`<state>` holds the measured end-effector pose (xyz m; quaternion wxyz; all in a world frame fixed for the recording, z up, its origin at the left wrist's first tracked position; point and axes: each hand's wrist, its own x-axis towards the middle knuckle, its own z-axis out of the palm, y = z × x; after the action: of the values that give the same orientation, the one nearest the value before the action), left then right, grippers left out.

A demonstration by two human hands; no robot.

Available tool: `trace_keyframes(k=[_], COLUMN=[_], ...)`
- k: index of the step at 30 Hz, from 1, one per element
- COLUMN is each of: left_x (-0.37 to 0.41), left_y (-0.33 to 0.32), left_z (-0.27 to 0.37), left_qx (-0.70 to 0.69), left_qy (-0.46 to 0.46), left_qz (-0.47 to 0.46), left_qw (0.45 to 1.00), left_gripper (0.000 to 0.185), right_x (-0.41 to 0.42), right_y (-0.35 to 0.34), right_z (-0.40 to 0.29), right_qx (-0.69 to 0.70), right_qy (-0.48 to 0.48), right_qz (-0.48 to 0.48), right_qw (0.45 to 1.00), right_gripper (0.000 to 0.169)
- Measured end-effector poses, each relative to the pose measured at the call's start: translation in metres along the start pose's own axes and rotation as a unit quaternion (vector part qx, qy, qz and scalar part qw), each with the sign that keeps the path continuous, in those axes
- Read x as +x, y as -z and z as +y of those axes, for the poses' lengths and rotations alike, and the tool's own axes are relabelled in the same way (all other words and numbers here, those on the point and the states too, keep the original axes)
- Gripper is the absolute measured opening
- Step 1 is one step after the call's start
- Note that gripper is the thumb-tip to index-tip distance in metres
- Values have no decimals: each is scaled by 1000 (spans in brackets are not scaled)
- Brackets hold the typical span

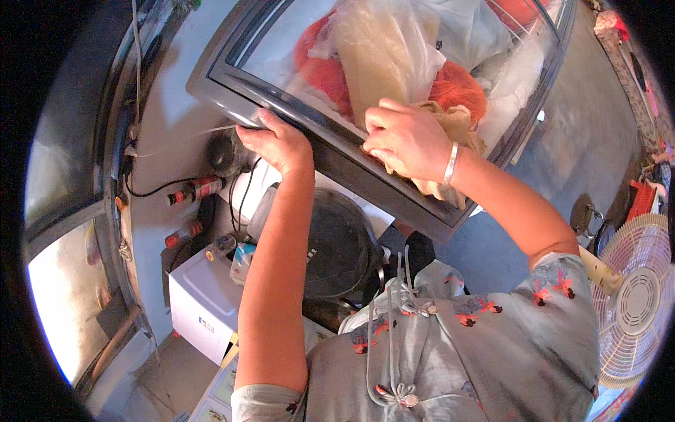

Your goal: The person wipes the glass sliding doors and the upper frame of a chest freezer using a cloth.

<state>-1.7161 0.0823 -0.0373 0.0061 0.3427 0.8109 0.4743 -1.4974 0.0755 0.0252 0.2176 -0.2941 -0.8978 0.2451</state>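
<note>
A chest freezer with a dark frame (337, 163) and a glass top stands before me. Through the glass show frosty walls, red bags (459, 92) and clear plastic bags (390, 47). My left hand (277, 140) rests at the frame's outer edge, thumb on top and fingers apart. With bent fingers, my right hand (408, 140) grips a tan cloth (440, 192), which lies over the frame and the glass near the right front corner. A bracelet is on the right wrist.
Below the freezer is a round black lidded container (337, 242). A white box (205, 300), bottles (205, 187) and a black cable stand or hang at the left by the wall. A fan with a round grille (635, 300) is close on the right.
</note>
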Motion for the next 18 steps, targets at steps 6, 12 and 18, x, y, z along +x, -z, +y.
trace_keyframes(k=[6, 12, 18], left_x=[0, -1, -2], left_y=[7, 7, 5], left_z=[10, 12, 13], left_qx=[2, -6, -4], left_qy=[31, 28, 18], left_qz=[-52, -42, -47], left_qw=[998, 999, 999], left_gripper=[68, 66, 68], right_x=[68, 169, 169], right_y=[-13, -25, -26], right_z=[9, 15, 13], right_qx=[24, -1, -14], right_qy=[-27, -92, -89], right_qz=[23, -13, -13], right_qw=[999, 996, 996], right_gripper=[3, 10, 13])
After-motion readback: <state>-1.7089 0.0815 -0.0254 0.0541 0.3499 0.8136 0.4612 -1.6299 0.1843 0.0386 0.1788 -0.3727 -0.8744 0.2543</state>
